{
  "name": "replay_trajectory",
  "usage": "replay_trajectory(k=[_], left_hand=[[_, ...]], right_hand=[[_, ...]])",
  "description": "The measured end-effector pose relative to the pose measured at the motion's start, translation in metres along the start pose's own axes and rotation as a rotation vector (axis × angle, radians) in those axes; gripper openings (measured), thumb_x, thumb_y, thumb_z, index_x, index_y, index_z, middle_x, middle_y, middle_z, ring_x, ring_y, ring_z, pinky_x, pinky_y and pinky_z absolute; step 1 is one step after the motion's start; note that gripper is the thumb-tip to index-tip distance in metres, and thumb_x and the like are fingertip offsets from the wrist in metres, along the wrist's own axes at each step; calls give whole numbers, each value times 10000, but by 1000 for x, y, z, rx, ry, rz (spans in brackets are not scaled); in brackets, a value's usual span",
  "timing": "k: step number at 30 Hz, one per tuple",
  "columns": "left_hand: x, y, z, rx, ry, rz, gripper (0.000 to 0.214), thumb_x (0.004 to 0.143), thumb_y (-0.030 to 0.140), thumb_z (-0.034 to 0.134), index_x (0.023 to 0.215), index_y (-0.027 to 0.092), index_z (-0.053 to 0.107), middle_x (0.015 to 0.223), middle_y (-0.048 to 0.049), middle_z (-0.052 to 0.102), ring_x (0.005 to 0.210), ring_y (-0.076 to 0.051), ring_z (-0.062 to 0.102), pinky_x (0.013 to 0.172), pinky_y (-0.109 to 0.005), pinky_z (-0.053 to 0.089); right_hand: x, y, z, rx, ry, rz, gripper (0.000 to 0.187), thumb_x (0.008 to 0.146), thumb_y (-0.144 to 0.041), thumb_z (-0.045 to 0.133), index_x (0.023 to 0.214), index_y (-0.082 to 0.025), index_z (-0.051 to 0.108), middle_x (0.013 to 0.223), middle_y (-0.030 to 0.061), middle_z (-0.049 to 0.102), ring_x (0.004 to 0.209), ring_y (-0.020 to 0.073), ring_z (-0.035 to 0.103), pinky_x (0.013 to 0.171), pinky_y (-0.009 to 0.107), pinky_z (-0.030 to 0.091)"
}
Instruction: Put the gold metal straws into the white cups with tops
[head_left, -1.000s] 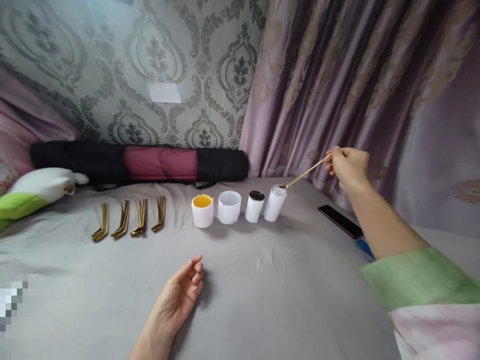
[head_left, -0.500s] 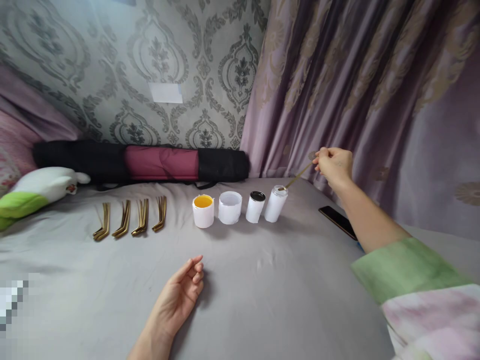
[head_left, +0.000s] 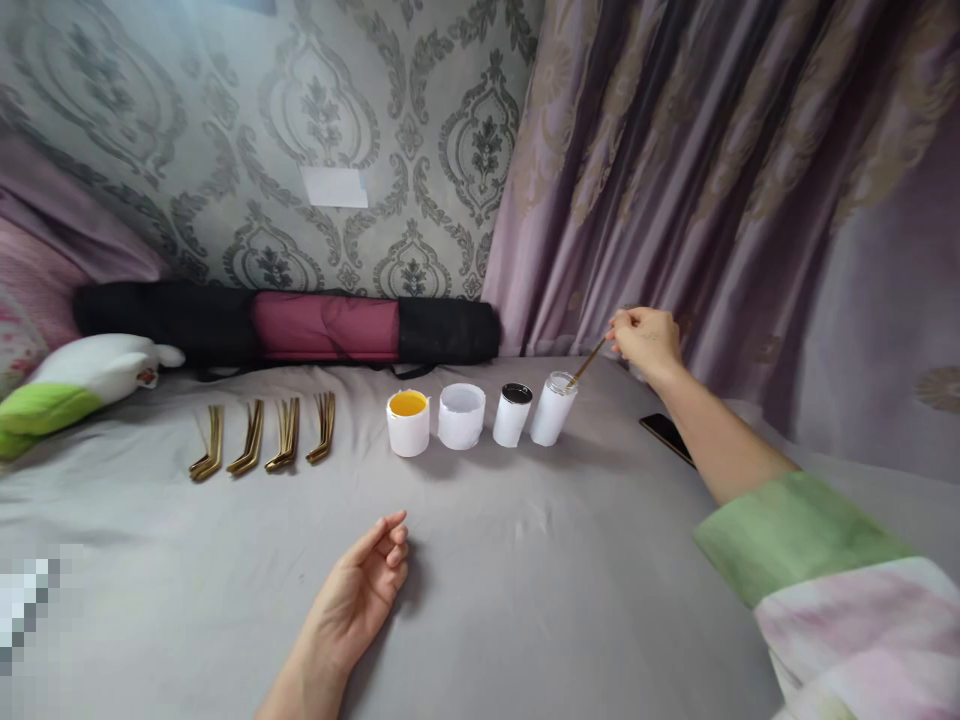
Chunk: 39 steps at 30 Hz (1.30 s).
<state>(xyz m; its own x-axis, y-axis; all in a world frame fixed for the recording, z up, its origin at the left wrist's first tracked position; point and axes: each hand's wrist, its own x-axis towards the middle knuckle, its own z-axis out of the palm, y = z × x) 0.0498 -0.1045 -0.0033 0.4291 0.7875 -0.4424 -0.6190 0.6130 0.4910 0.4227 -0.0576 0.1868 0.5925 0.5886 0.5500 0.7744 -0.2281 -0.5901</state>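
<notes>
Thin gold stick (head_left: 589, 362) at the tall white jar (head_left: 553, 416): a sideways push is our worry

We see the fingertips of the right hand (head_left: 646, 340) pinched together on the stick's upper end. Below them and to their left, the stick's lower end meets the mouth of the upright jar; how deep it goes, we cannot tell. The jar is narrow and stands on a soft grey sheet (head_left: 525, 610), so we judge that pressing the stick sideways against the rim could tip it. A pinch so far up also gives little control, and the stick could twist or slip.

Just beyond the jar, farther left of those fingers, is a small dark-topped container (head_left: 509, 424); a toppling jar could knock it. Past that come a wide white cup (head_left: 460, 428) and a yellow-filled cup (head_left: 408, 436).

Well left and nearer us, the left hand (head_left: 367, 590) rests on the sheet, its fingers loosely curled and holding nothing, too far off to steady the jar at once.

Compared with a second ago, the right hand is closer to the jar, the stick slopes more steeply and less of it shows. The forearm now covers more of the phone (head_left: 666, 436) below the right hand. The left hand is unchanged.
</notes>
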Motion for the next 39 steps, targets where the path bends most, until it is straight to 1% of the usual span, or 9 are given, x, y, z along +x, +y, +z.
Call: replay_trajectory(k=[4,7,13,22,32,39], left_hand=[[1,1,1,-6,3,0,142,763,102,486,878,80,567,693,-28,488,513,-54,421,413,-175,387],[2,1,3,-22,-9,-7,143,767,96,477,879,81,565,688,-28,492,509,-53,427,414,-175,389],[4,2,3,-51,-33,-11,145,772,84,463,884,80,554,680,-25,497,500,-50,426,408,-173,388],[6,3,1,-56,-64,-16,146,773,85,462,892,85,547,673,-22,499,507,-52,446,435,-175,419],[6,3,3,-30,-62,-12,140,777,77,447,892,72,526,662,-18,486,491,-49,432,396,-167,382],[7,4,2,-35,-79,-18,141,778,71,436,890,75,522,664,-22,492,488,-51,438,399,-169,386]], right_hand=[[1,9,12,10,-49,-16,257,804,-306,429,744,-148,623,643,40,651,431,86,564,459,185,451],[2,17,21,14,-94,-9,254,805,-294,418,752,-154,623,659,34,659,432,84,567,437,177,435],[-4,18,34,0,-166,55,258,801,-281,427,757,-129,631,659,55,665,443,81,568,399,155,404],[-18,8,41,39,-264,148,206,781,-287,497,712,-128,610,681,58,664,398,49,525,331,126,371],[-21,13,50,38,-343,178,184,763,-255,528,686,-105,601,663,79,659,391,50,518,329,129,357],[-18,18,54,37,-391,222,173,757,-244,536,672,-106,596,601,66,645,382,60,510,330,145,358]])
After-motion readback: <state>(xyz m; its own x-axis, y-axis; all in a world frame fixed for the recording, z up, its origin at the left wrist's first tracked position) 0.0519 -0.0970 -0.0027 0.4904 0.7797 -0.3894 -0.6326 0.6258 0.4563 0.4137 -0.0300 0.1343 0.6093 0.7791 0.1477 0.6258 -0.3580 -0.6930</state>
